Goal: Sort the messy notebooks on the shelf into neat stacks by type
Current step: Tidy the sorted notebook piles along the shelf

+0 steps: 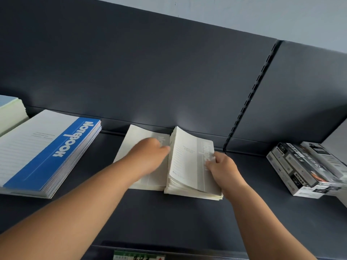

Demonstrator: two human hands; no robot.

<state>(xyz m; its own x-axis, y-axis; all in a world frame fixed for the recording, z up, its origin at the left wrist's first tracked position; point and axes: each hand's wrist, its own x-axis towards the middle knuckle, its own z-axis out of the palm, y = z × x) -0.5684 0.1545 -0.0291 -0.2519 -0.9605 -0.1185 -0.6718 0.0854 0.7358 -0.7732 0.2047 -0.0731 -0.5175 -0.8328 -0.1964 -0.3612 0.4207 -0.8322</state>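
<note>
Two types look separated: blue notebooks (47,152) left, cream stack (187,166) centre, its edges ragged. The left hand (148,156) presses flat against it; the right hand (223,167) grips its right edge.

Stationery shop, slotted gondola shelf (169,212), stacked notebooks (47,152), price label (139,257)

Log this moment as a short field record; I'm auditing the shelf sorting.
shelf: dark, holds everything below
blue stack: left, fairly even
grey stack: centre, tall, top covers bowed up
low stack: against grey stack's left side, partly under left hand
left hand: fingertips at grey stack's left edge; grip blurred
right hand: pinches grey stack's right edge
boxes: right, apart from the stacks
</note>
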